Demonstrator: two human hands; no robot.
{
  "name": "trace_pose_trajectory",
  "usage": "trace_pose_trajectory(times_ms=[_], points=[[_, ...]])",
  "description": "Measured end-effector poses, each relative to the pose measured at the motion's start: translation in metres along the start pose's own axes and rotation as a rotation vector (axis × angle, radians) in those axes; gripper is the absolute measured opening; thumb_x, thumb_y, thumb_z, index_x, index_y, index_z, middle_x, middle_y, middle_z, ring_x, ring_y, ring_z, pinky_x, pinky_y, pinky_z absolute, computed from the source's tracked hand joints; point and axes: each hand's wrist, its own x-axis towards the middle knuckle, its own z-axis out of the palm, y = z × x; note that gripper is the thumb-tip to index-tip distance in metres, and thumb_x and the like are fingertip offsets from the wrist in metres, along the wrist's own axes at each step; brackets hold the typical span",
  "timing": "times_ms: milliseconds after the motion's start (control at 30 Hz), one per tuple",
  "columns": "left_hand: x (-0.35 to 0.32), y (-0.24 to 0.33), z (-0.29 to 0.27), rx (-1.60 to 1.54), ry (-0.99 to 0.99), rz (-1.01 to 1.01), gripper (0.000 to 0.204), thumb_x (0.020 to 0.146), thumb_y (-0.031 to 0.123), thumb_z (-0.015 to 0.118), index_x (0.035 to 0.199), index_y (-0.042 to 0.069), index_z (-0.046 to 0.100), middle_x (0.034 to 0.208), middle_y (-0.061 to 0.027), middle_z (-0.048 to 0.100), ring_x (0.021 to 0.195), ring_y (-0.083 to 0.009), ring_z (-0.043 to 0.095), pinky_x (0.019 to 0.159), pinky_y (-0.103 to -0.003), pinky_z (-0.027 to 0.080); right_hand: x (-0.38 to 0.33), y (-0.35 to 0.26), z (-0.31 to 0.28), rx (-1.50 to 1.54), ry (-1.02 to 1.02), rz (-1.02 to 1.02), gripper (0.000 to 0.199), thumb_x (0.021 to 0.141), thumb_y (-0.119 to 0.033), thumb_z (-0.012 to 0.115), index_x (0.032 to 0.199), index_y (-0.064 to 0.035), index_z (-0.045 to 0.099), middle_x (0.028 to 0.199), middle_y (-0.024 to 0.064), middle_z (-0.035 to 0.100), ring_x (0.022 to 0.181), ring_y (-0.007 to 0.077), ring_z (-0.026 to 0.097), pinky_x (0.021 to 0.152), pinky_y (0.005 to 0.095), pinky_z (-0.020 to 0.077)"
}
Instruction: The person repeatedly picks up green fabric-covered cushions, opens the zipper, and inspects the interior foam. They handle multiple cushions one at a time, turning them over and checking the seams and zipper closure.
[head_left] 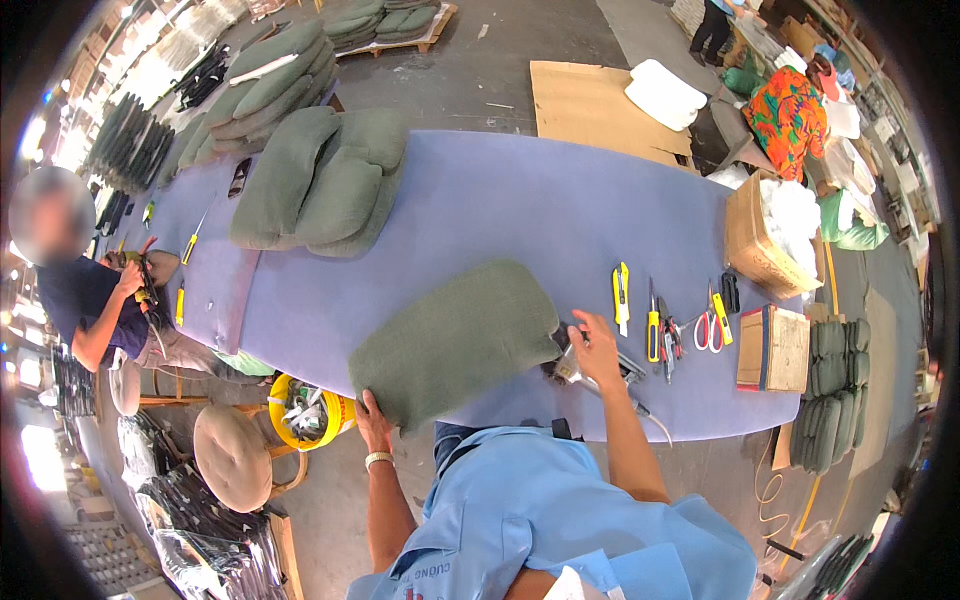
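A dark green padded cushion lies tilted across the near edge of the blue-covered table. My left hand grips its lower left corner, thumb on top, the other fingers mostly hidden. Beyond its right end, my right hand is held with fingers apart, pointing toward the cushion. Just below those fingers sits a metal hand tool with a hose, looking like an air stapler; part of it is hidden by the hand and cushion.
To the right lie a yellow utility knife, a screwdriver, pliers and scissors. A cardboard box stands behind them. More green cushions occupy the far left; a yellow bucket hangs low left. A co-worker works at left.
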Motion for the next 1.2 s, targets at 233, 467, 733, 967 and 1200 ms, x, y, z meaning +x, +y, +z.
trace_pose_trajectory(times_ms=[233,467,733,967,1200], points=[[0.005,-0.015,0.007,-0.093,-0.008,0.026,0.072,0.104,0.055,0.05,0.147,-0.002,0.048,0.141,-0.0252,0.058,0.127,-0.0359,0.058,0.107,-0.042,0.043,0.02,0.018,0.072,-0.053,-0.016,-0.018,0.059,0.102,-0.04,0.056,0.149,-0.0072,0.045,0.142,0.0273,0.056,0.119,0.0459,0.061,0.104,0.0491,0.0472],[0.007,-0.019,0.008,-0.137,-0.022,-0.003,0.071,0.104,0.052,0.053,0.146,-0.005,0.048,0.139,-0.0212,0.061,0.125,-0.0317,0.059,0.107,-0.04,0.044,0.023,-0.001,0.062,-0.075,-0.063,0.108,0.058,0.101,-0.047,0.056,0.144,-0.007,0.052,0.125,0.0283,0.067,0.11,0.0453,0.067,0.096,0.0502,0.0512],[0.017,-0.03,0.0,-0.195,-0.103,-0.055,0.064,0.104,0.048,0.055,0.145,-0.001,0.05,0.135,-0.0187,0.063,0.12,-0.0269,0.06,0.104,-0.037,0.045,0.024,0.005,0.074,-0.137,0.015,0.098,0.051,0.108,-0.045,0.042,0.141,-0.0093,0.057,0.125,0.0242,0.068,0.114,0.0448,0.065,0.097,0.05,0.0504],[0.012,-0.029,0.001,-0.221,-0.067,-0.112,0.071,0.106,0.055,0.044,0.15,-0.001,0.046,0.144,-0.0174,0.058,0.131,-0.0279,0.056,0.109,-0.039,0.043,0.029,0.021,0.077,-0.12,-0.018,0.038,0.049,0.11,-0.039,0.037,0.141,-0.0069,0.057,0.131,0.0227,0.066,0.119,0.0433,0.063,0.101,0.0472,0.0475],[-0.01,0.0,-0.01,-0.403,-0.083,-0.296,0.076,0.105,0.062,0.041,0.15,0.001,0.047,0.143,-0.0167,0.058,0.125,-0.026,0.06,0.103,-0.045,0.049,0.047,0.051,0.076,-0.156,-0.043,-0.064,0.051,0.11,-0.039,0.04,0.136,-0.0004,0.059,0.129,0.0218,0.066,0.114,0.0384,0.065,0.099,0.0432,0.0485]])
